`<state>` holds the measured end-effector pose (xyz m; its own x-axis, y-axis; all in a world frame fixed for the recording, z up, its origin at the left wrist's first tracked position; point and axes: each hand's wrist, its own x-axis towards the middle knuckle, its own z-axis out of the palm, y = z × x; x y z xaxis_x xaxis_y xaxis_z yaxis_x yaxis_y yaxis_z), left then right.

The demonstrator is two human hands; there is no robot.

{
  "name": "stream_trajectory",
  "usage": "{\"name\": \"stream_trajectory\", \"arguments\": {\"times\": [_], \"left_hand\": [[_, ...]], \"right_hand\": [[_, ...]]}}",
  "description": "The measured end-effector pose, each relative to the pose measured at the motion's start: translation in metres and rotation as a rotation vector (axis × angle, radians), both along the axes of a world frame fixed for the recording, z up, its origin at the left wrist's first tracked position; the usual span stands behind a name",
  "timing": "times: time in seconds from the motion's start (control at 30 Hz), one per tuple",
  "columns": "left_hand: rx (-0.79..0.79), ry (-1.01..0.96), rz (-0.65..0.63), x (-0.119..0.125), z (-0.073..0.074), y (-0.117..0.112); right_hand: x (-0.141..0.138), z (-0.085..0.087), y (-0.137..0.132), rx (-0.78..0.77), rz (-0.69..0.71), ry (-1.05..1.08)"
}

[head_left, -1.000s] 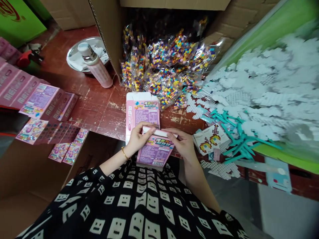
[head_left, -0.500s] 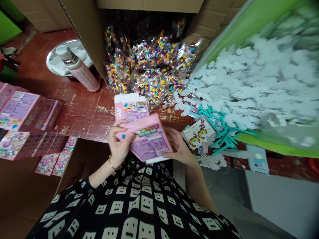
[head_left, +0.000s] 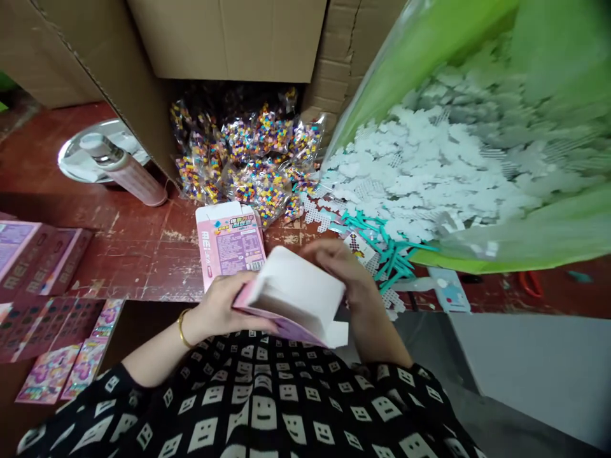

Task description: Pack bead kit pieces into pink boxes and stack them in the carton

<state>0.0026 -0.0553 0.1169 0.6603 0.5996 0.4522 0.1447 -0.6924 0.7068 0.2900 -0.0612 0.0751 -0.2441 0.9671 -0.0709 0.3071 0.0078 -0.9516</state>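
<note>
My left hand [head_left: 226,305] grips a pink carton [head_left: 286,324] at its left side, thumb above and fingers beneath. The carton's end is open toward me, showing a white inside, with a large white flap [head_left: 305,280] raised and a small flap at the lower right. Just behind the raised flap is my right hand [head_left: 346,270], its fingers bent and blurred by motion; whether they hold anything cannot be made out. A second, flat-lying pink carton [head_left: 233,245] with its white end flap out rests on the red table beyond my left hand.
Bags of colourful beads [head_left: 258,159] fill a cardboard box [head_left: 233,41] ahead. White pegboards [head_left: 429,172] spill from a green-lined bag [head_left: 539,248]. Teal tweezers [head_left: 394,254] lie at its mouth. Left are a pink bottle [head_left: 136,178], a metal tray [head_left: 71,152] and stacked pink boxes [head_left: 28,261].
The carton has turned, so its open white end now faces up where the printed side showed before. My right hand has let go of its right edge and moved behind it. The view has shifted.
</note>
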Motion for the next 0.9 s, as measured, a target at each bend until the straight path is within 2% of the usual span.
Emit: {"name": "stream_trajectory", "arguments": {"times": [0.07, 0.13, 0.17, 0.27, 0.33, 0.43, 0.47, 0.57, 0.6, 0.63, 0.77, 0.83, 0.9], "left_hand": [[-0.246, -0.026, 0.185, 0.003, -0.005, 0.001], [-0.436, 0.013, 0.271, 0.006, -0.014, 0.004], [-0.499, 0.044, 0.286, 0.008, -0.020, 0.006], [-0.587, 0.120, 0.306, 0.017, -0.040, 0.016], [-0.612, 0.142, 0.302, 0.023, -0.050, 0.020], [-0.638, 0.146, 0.299, 0.032, -0.054, 0.023], [-0.647, 0.140, 0.303, 0.035, -0.053, 0.022], [-0.683, 0.083, 0.312, 0.038, -0.047, 0.023], [-0.701, 0.051, 0.319, 0.036, -0.045, 0.026], [-0.720, 0.022, 0.333, 0.032, -0.045, 0.029], [-0.696, 0.031, 0.547, -0.001, -0.050, 0.057], [-0.540, 0.110, 0.687, -0.021, -0.056, 0.071], [-0.267, 0.197, 0.821, -0.036, -0.060, 0.081]], "right_hand": [[0.025, -0.022, 0.022, 0.082, -0.405, -0.438], [0.050, -0.043, 0.038, 0.119, -0.635, -0.723], [0.060, -0.050, 0.043, 0.125, -0.676, -0.762], [0.080, -0.057, 0.051, 0.153, -0.729, -0.760], [0.081, -0.050, 0.049, 0.184, -0.781, -0.726], [0.056, -0.030, 0.036, 0.271, -0.807, -0.471], [0.042, -0.023, 0.030, 0.297, -0.742, -0.359], [0.003, -0.013, 0.023, 0.334, -0.316, -0.124], [-0.004, -0.013, 0.026, 0.335, -0.235, -0.077], [-0.005, -0.015, 0.032, 0.329, -0.237, -0.061], [0.028, -0.045, 0.077, 0.125, -0.723, -0.357], [0.049, -0.063, 0.096, 0.011, -0.807, -0.499], [0.062, -0.078, 0.108, -0.038, -0.798, -0.539]]}}
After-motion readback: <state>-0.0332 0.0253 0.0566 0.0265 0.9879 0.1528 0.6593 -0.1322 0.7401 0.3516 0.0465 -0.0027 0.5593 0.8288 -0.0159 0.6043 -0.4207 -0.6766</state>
